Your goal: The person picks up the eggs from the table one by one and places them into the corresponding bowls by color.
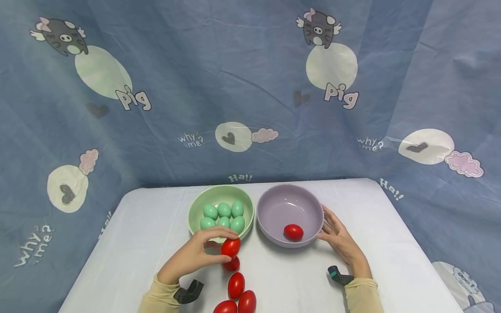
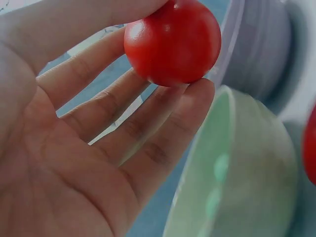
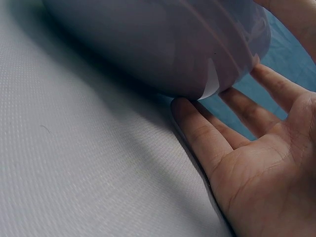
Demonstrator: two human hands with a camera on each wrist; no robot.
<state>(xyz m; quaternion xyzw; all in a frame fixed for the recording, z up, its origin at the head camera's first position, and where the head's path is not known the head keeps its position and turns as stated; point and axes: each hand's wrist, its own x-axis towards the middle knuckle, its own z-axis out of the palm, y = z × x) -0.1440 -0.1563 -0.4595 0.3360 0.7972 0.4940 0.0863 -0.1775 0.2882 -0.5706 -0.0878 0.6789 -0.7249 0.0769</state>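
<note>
White bench (image 1: 137, 234), two bowls, red eggs cut off at the frame's bottom edge.
Left grip (image 1: 195, 254) pinches one red egg (image 1: 230, 247); four lie below it, one in the purple bowl (image 1: 274, 204) that the flat, relaxed right grip (image 1: 340, 241) touches; six green eggs (image 1: 224, 216).

Soft, even light from above leaves faint shadows under the bowls on the worktop (image 1: 129, 243), the head view bends outward at its edges, and both dimmer wrist views are blurred at close range.

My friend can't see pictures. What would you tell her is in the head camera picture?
A left hand pinches a red egg over a white table, while the right hand rests against a purple bowl holding one red egg. A green bowl holds six green eggs, and four more red eggs lie near the person.
</note>
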